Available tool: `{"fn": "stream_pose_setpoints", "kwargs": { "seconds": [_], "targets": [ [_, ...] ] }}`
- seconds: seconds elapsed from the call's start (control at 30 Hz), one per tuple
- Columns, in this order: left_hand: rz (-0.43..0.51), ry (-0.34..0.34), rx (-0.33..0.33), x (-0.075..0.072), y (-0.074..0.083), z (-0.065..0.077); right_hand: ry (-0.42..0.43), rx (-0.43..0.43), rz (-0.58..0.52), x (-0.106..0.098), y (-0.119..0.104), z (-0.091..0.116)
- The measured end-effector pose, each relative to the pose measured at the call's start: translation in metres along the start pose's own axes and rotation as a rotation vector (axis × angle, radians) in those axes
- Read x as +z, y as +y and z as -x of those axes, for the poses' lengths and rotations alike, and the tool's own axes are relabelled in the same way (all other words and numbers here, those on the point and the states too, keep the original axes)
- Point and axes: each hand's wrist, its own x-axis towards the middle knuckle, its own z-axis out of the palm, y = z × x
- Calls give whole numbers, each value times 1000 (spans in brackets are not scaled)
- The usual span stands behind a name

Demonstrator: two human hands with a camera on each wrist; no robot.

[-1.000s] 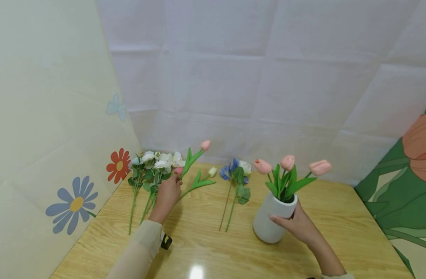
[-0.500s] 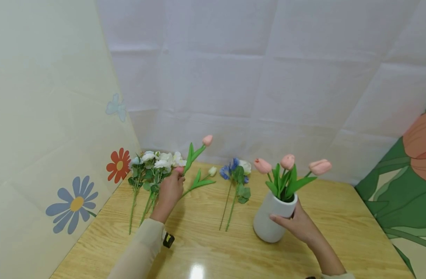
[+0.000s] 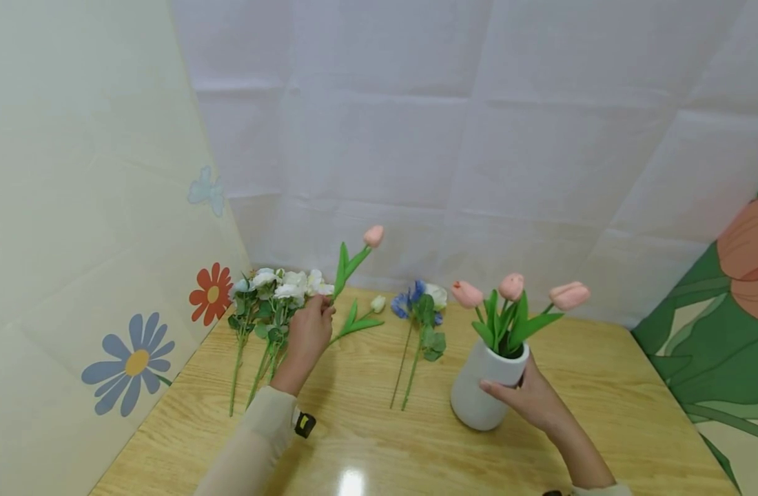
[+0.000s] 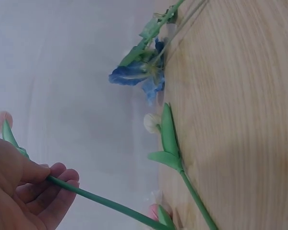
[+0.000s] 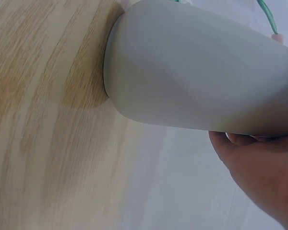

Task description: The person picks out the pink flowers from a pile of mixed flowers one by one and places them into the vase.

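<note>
My left hand point(image 3: 309, 332) pinches the green stem of a pink tulip point(image 3: 373, 237), whose bloom stands up and to the right of the fingers in the head view. In the left wrist view the tulip's stem point(image 4: 105, 201) runs from thumb and fingertips down to the right. My right hand point(image 3: 537, 401) grips the side of a white vase point(image 3: 478, 396), thumb across its front and the other fingers hidden behind. Several pink tulips point(image 3: 512, 288) with green leaves stand in the vase. The right wrist view has the vase's smooth wall point(image 5: 197, 67) with the hand against it.
White flowers point(image 3: 291, 288) with long stems lie at the left back of the wooden table point(image 3: 379, 441). Beside the left hand lies a white tulip point(image 3: 377, 305). A blue flower point(image 3: 404, 304) and a white rose point(image 3: 437, 297) lie mid-table, left of the vase.
My left hand has moved slightly up and to the right, raising the pink tulip higher from among the flowers. The right hand and the vase have stayed in place.
</note>
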Motion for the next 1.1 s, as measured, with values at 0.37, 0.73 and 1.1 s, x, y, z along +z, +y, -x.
{"fn": "stream_pose_setpoints", "kwargs": {
  "seconds": [0.37,0.73,1.1],
  "targets": [
    [71,40,30,-8,15,-5,-9,-12,-12,-1,-4,0],
    [159,37,19,-16,33,-9,-11,4,-31,-2,-5,0],
    [271,33,-12,-21,49,-10,-12,8,-26,-1,-3,0]
  ]
}}
